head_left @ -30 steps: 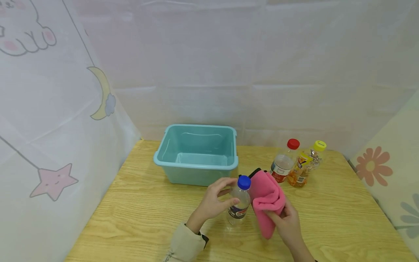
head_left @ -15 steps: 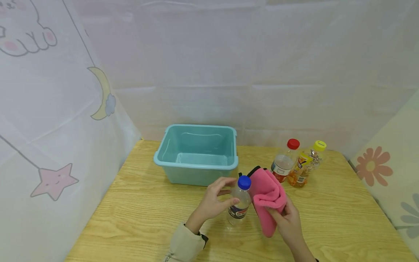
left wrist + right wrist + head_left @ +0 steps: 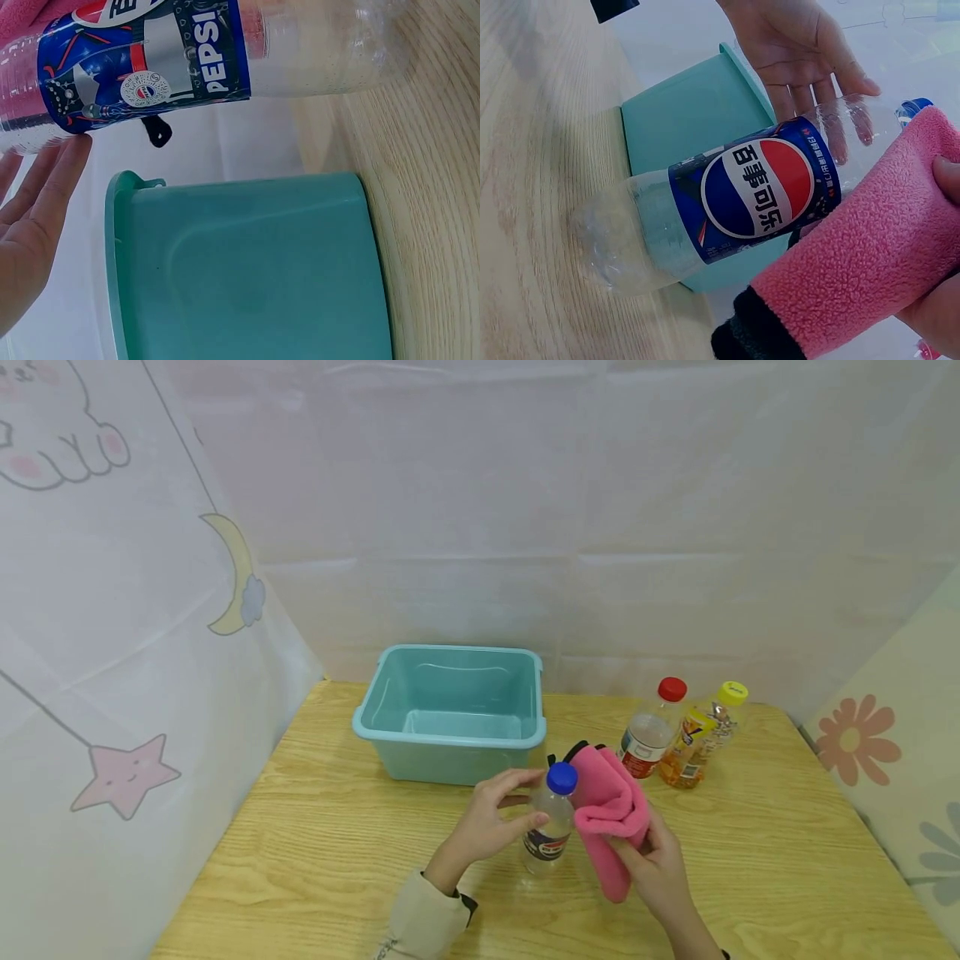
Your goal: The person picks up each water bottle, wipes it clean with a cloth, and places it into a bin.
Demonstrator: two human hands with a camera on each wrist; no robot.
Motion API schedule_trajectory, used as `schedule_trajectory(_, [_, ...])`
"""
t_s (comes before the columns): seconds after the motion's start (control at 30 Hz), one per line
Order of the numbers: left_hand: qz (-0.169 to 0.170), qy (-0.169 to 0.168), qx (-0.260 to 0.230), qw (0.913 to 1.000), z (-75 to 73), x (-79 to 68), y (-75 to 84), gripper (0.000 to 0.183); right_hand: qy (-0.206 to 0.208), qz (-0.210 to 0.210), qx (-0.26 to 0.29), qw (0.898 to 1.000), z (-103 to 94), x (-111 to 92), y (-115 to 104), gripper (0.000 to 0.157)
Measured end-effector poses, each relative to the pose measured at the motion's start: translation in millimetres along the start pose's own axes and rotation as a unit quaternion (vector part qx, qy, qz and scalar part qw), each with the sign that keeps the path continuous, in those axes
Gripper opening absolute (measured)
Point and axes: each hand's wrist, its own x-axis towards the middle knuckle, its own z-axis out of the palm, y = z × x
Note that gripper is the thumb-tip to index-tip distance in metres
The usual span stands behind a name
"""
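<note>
A clear Pepsi bottle point(image 3: 546, 846) with a blue cap stands on the table, its dark label shown close in the left wrist view. My left hand point(image 3: 491, 818) holds it lightly near the neck, thumb in front and fingers behind; the right wrist view shows those fingers through the clear plastic. In my right hand point(image 3: 660, 864) is a folded pink towel point(image 3: 609, 806) with black edging, gripped between thumb and fingers. The towel lies against the bottle's right side near the shoulder. Part of the right hand is hidden behind the towel.
Behind the left hand sits a teal plastic basin point(image 3: 450, 756). To the right, at the back of the wooden table point(image 3: 780, 852), stand a red-capped bottle point(image 3: 647, 743) and a yellow-capped bottle point(image 3: 693, 747) with an orange label. Cloth sheets hang behind and at both sides.
The towel and right hand have shifted slightly, most recently a little to the left against the bottle. The bottle's cap has moved very slightly right. My left hand stays in place.
</note>
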Motion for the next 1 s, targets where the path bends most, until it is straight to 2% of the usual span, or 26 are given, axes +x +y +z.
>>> schedule_trajectory(0.27, [0.006,-0.002,0.006,1.0000,-0.9,-0.1,-1.8,0.045,-0.018,-0.008,0.011,1.000,2.0,2,1,0.051])
schedule_trajectory(0.4, [0.007,-0.001,0.007,1.0000,-1.2,-0.3,-2.7,0.044,-0.026,-0.011,-0.019,0.999,1.4,3,1,0.050])
schedule_trajectory(0.67, [0.012,-0.003,0.002,0.9999,-1.7,-0.3,-2.5,0.044,-0.056,0.030,-0.075,0.995,-3.6,5,1,0.042])
schedule_trajectory(0.83, [0.005,-0.002,-0.003,1.0000,-1.7,-0.5,-1.7,0.044,-0.084,0.061,-0.064,0.993,-7.0,5,5,0.042])
schedule_trajectory(1.0, [0.007,-0.001,-0.005,1.0000,-1.5,-0.5,-1.8,0.044,-0.105,0.075,-0.051,0.990,-8.1,3,9,0.043])
